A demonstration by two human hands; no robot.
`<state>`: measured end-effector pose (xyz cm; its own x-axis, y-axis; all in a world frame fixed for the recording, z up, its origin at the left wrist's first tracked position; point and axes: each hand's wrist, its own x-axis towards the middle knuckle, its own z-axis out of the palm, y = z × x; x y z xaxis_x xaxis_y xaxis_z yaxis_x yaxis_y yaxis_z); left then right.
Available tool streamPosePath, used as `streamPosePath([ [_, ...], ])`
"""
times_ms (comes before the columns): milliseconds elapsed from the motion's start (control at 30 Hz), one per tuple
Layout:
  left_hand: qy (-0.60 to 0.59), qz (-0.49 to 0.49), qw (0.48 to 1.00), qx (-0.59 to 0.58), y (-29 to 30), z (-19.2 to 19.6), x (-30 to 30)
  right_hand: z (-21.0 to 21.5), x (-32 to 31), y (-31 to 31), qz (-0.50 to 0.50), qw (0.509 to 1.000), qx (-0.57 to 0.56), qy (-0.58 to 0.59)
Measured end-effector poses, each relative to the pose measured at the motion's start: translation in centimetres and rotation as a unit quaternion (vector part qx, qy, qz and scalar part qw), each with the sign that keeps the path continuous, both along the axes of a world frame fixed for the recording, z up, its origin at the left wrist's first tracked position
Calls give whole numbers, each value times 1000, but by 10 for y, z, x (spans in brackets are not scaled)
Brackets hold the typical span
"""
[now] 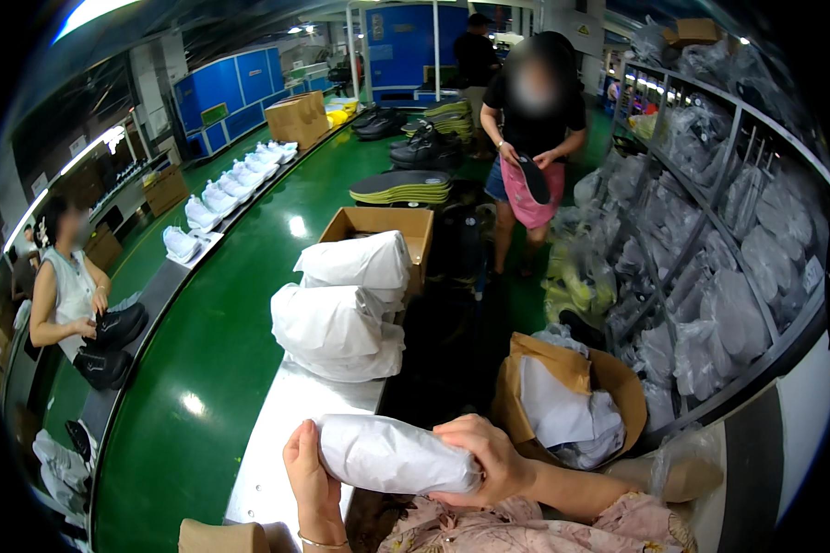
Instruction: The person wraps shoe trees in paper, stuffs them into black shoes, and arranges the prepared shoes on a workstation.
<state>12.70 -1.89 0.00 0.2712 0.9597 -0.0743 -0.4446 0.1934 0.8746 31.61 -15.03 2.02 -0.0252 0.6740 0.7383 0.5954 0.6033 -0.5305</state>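
Observation:
A long bundle wrapped in white tissue paper (387, 453) lies across both of my hands, low in the view. My left hand (312, 479) clasps its left end, thumb on top. My right hand (489, 459) grips its right end from above, fingers curled over the paper. I hold it just over the near end of a steel shelf (277, 433) that runs beside the green conveyor belt (212, 332).
Two piles of white paper-wrapped bundles (337, 323) sit on the shelf before an open cardboard box (378, 223). A brown bag of white paper (567, 405) stands at right, before racks of bagged insoles (729, 240). White shoes (221, 198) line the belt. One person sits left; another stands ahead.

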Motion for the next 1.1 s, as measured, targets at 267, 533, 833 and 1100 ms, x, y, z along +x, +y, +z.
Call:
streamPosePath([
  [267,-77,-56,992,-82,5,24,1,-13,-2,-1,-18,970,-150,193],
  [533,-83,-58,994,37,79,63,28,38,17,70,16,953,-137,271],
  [833,64,4,995,72,195,69,54,43,54,194,33,978,-42,201],
  [1100,168,5,985,40,232,14,59,12,45,218,-59,981,-100,154],
])
